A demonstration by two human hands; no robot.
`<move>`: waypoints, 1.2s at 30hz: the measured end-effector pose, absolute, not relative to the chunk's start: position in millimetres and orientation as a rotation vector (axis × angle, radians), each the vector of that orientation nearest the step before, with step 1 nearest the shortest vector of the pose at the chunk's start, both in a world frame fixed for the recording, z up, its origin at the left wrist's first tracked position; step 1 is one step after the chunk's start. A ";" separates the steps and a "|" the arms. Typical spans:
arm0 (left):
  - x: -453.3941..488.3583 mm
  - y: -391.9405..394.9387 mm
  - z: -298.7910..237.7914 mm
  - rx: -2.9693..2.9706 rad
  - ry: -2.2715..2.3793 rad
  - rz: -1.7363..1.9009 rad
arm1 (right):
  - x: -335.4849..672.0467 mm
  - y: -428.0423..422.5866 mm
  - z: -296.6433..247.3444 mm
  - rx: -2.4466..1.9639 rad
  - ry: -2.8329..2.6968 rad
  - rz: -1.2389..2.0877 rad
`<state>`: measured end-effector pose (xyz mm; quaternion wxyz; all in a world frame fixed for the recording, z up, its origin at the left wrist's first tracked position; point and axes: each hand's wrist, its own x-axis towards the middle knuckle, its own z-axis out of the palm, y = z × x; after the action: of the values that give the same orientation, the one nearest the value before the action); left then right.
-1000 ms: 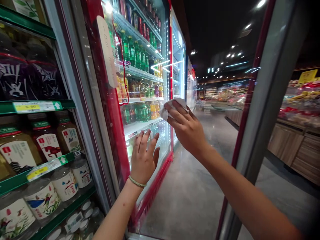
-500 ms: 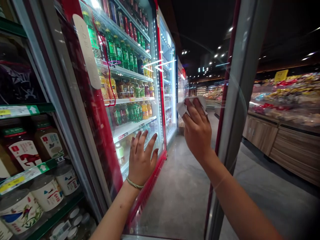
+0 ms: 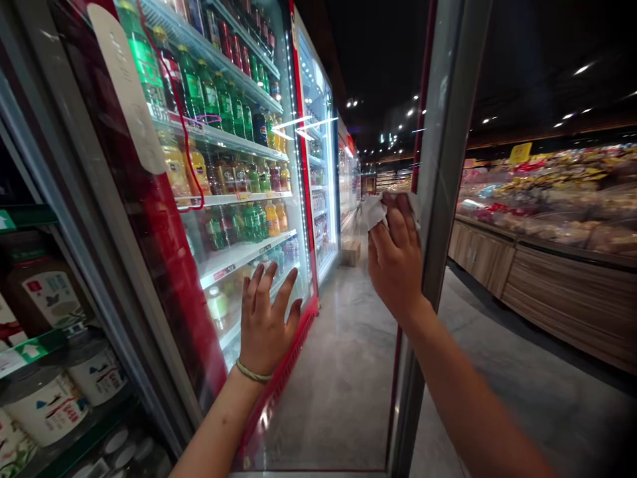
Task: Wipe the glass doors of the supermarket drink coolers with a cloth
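A glass door (image 3: 343, 372) with a grey metal frame stands in front of me. My right hand (image 3: 395, 265) presses a crumpled white tissue or cloth (image 3: 377, 211) to the glass, close to the frame's right upright (image 3: 445, 146). The fingers lie over the tissue, and part of it sticks out to their left. My left hand (image 3: 267, 322) has its fingers spread and nothing in it. It is at the glass, lower and to the left; whether the palm touches is hidden. A braided cord bracelet (image 3: 253, 373) circles that wrist.
Through the glass, a red-framed drinks fridge (image 3: 308, 199) holds several rows of bottles. Shelves with jars (image 3: 44, 405) stand at the left. A cardboard box (image 3: 350, 253) lies on the aisle floor. A wood-fronted display counter (image 3: 562, 292) heaped with packaged goods runs along the right.
My right hand has slid the tissue rightward across the glass, nearer the frame's upright. The view has turned a little to the right. My left hand keeps its spread pose.
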<state>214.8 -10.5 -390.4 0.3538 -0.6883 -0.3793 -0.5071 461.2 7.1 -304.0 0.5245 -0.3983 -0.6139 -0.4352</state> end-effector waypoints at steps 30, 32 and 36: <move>210.9 12.1 -402.3 -1.705 -0.947 -1.244 | 426.7 20.5 -339.3 -0.892 -1.573 -1.083; 211.5 13.1 -402.8 -1.710 -0.947 -1.252 | 430.9 22.1 -335.1 -0.891 -1.559 -1.075; 211.5 15.0 -403.7 -1.700 -0.933 -1.276 | 442.6 23.4 -335.6 -0.947 -1.357 -1.041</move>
<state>211.5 15.0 -403.7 0.3987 -0.6716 -0.3685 -0.5042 442.6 23.4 -335.6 0.5590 -0.4017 -0.5754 -0.4416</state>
